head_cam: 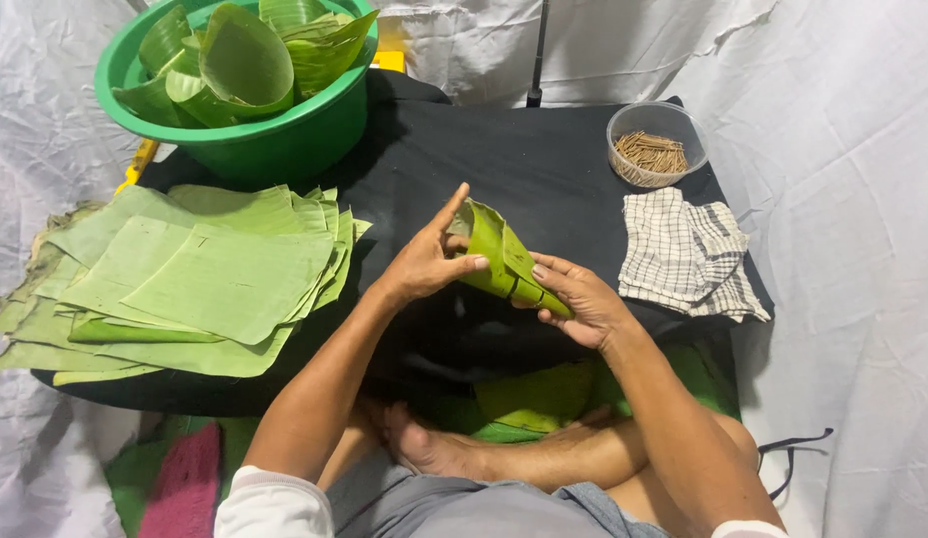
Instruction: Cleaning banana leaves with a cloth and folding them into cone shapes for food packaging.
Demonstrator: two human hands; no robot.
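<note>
Both my hands hold one green leaf rolled into a cone (502, 257) above the black cloth. My left hand (427, 261) grips the cone's wide open end, thumb against the fold and index finger pointing up. My right hand (580, 299) pinches the narrow tip from below. A stack of flat cut green leaves (190, 279) lies to the left of my left arm.
A green basin (255, 139) at the back left holds several finished leaf cones. A clear round tub of thin brown sticks (651, 151) stands at the back right, a checked cloth (688, 254) in front of it. My crossed legs rest below the low black-covered table (544, 159).
</note>
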